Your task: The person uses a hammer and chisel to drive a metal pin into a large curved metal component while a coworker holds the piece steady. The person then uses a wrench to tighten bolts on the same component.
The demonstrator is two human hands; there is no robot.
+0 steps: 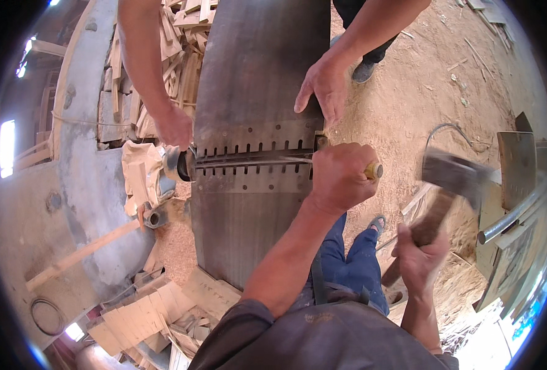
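Observation:
A wide dark band [255, 68] runs up the middle, joined by a slotted metal seam [255, 161] with a thin rod through it. My left hand [340, 177] is closed around a yellow-handled tool [375, 171] at the seam's right end. My right hand [418, 254] grips the wooden handle of a hammer. The hammer head [453, 172] is blurred and raised to the right of the tool. Another person's hands are opposite me: one hand [175, 126] is at the seam's left end and the other hand [323, 86] presses on the band's right edge.
A big grey wheel [82, 160] curves along the left. Wood offcuts [144, 308] are piled at lower left and behind the wheel. The ground [421, 80] is covered in sawdust. A metal frame with a pipe [514, 216] stands at right. My feet and the other person's shoe are beside the band.

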